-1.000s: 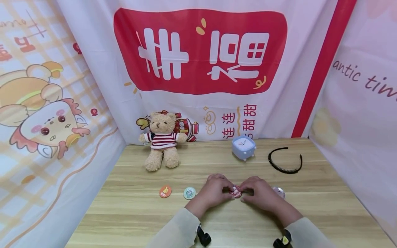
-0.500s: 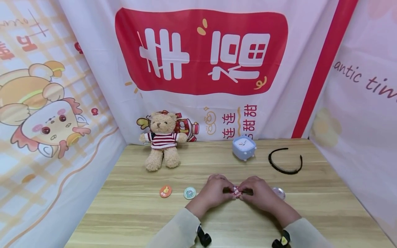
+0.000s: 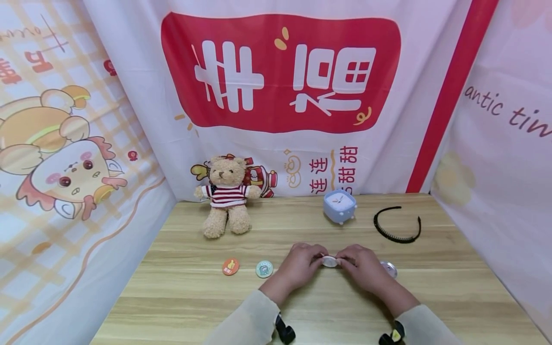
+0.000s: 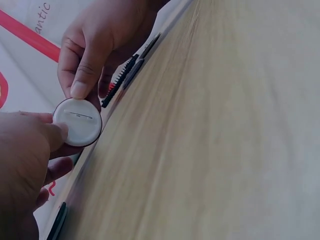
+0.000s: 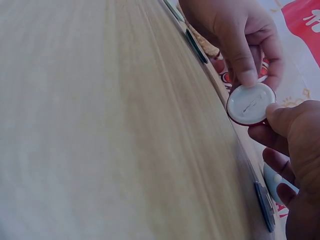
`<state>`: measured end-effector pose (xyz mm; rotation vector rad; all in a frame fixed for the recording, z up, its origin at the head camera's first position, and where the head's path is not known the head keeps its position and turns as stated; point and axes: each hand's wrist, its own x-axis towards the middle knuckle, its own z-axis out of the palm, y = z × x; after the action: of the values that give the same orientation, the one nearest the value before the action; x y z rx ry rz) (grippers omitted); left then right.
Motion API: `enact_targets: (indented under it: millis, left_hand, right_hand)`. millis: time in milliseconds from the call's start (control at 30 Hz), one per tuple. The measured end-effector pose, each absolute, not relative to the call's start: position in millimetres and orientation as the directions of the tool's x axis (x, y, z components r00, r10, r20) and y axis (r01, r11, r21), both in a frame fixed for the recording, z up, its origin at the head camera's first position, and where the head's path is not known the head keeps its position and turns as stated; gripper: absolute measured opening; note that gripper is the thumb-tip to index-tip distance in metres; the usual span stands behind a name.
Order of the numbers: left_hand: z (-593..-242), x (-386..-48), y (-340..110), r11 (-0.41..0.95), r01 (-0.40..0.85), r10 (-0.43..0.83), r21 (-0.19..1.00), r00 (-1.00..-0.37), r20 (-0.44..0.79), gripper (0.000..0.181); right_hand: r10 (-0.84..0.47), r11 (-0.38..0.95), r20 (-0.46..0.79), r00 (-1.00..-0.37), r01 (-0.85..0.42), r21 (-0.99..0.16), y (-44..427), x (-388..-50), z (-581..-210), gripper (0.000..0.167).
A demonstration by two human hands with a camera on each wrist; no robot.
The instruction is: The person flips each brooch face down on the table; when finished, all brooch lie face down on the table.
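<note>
A round pin badge (image 3: 330, 261) is held between both hands over the middle of the table, its white back turned toward me. The left wrist view shows the metal pin across the badge's back (image 4: 80, 131). My left hand (image 3: 297, 266) pinches one edge between thumb and fingers. On the opposite edge, the thumb and fingers of my right hand (image 3: 363, 269) pinch it too. An orange badge (image 3: 230, 266) and a teal badge (image 3: 264, 269) lie face up left of my left hand. Beside the right hand lies a silvery round disc (image 3: 389, 269), partly covered by it.
Behind the hands, a teddy bear (image 3: 226, 196) in a striped top sits at the back left. A blue clock (image 3: 339, 206) stands at the back, with a black headband (image 3: 396, 237) to its right. Printed cloths (image 3: 280, 72) enclose the wooden table (image 3: 194, 306).
The badge has been tilted up between the fingers, so its red patterned face has given way to the white back. Both hands stay in nearly the same place.
</note>
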<state>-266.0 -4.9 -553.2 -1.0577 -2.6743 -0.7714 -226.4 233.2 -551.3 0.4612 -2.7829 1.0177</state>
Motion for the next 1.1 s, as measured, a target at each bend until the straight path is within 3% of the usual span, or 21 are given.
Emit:
enact_targets:
  millis: [267, 567, 767, 1100]
  left_hand:
    - [-555.3, -265.5, -4.0, 0.622, 0.693, 0.582, 0.365, -0.72, 0.378, 0.018]
    - [-556.7, -266.0, -5.3, 0.646, 0.687, 0.61, 0.331, -0.726, 0.317, 0.037]
    - [-557.3, -265.0, -5.3, 0.654, 0.656, 0.601, 0.377, -0.753, 0.269, 0.037]
    - [-551.6, -263.2, -6.5, 0.604, 0.681, 0.652, 0.414, -0.721, 0.235, 0.027]
  right_hand:
    - [-0.221, 0.724, 0.223, -0.949, -0.313, -0.615, 232.5, -227.6, -552.0, 0.014]
    - [-0.211, 0.711, 0.153, -0.965, -0.259, -0.653, 231.3, -225.7, -549.4, 0.014]
    - [-0.213, 0.709, 0.116, -0.97, -0.235, -0.664, 229.9, -225.6, -550.8, 0.039]
    - [-0.285, 0.727, 0.163, -0.945, -0.324, -0.605, 236.8, -226.2, -553.6, 0.034]
